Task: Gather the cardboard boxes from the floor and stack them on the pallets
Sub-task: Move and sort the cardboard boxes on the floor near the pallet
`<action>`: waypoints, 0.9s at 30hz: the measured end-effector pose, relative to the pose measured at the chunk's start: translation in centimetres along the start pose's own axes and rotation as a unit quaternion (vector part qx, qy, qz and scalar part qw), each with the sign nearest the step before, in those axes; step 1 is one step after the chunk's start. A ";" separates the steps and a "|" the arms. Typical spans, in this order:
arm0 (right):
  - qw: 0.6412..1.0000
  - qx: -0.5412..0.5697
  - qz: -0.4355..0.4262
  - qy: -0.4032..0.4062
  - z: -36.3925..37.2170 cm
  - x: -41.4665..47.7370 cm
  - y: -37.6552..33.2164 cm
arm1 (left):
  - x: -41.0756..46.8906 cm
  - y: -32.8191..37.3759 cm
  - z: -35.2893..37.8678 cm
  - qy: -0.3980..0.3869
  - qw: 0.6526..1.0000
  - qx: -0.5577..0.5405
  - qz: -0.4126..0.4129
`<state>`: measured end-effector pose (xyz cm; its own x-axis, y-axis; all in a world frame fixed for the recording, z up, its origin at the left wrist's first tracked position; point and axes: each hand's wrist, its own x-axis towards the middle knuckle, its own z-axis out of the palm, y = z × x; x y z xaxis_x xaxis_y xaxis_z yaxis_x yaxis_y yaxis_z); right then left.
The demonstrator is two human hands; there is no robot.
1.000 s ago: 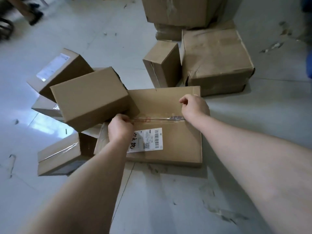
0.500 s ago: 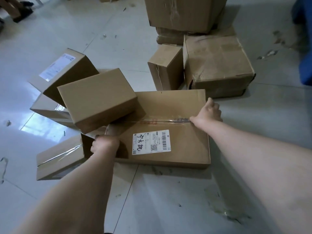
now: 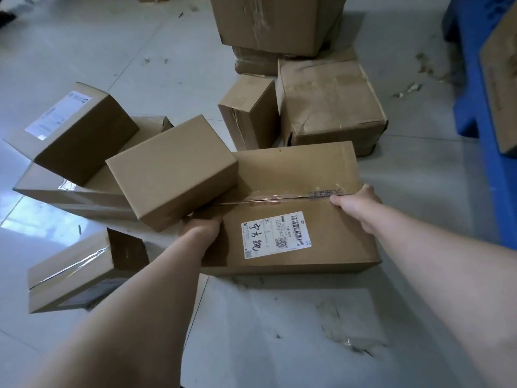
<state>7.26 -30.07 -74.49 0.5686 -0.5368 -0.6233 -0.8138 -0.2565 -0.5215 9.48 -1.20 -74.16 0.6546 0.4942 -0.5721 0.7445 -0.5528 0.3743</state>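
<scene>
Left hand (image 3: 202, 226) now farther up labelled box (image 3: 335, 228), under plain box (image 3: 173, 172).

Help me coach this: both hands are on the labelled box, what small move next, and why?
Probably slide the labelled box rightward, toward the blue pallet, before lifting: the left hand and right hand grip its ends, but a plain box seems to rest on its left part.

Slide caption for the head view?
Left hand and right hand grip the labelled box by its ends; a smaller box leans on its left end; blue pallet at right.
</scene>
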 end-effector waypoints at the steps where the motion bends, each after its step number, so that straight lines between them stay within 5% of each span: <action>1: 1.000 0.002 0.004 0.003 -0.5 0.2 0.5 | -0.1 0.4 0.4 0.000 1.000 -0.006 0.002; 14: 0.997 0.041 -0.039 0.052 -5.9 0.1 -0.5 | -2.2 3.0 1.4 0.010 0.997 -0.077 0.002; 27: 0.987 0.126 0.010 0.102 -15.3 -2.3 0.9 | -7.6 12.6 0.8 0.000 0.991 0.005 0.136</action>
<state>3.41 -41.37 -64.61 0.4954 -0.6966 -0.5189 -0.7548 -0.0497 -0.6540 13.77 -12.39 -65.67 0.8308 0.3258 -0.4514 0.5393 -0.6716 0.5080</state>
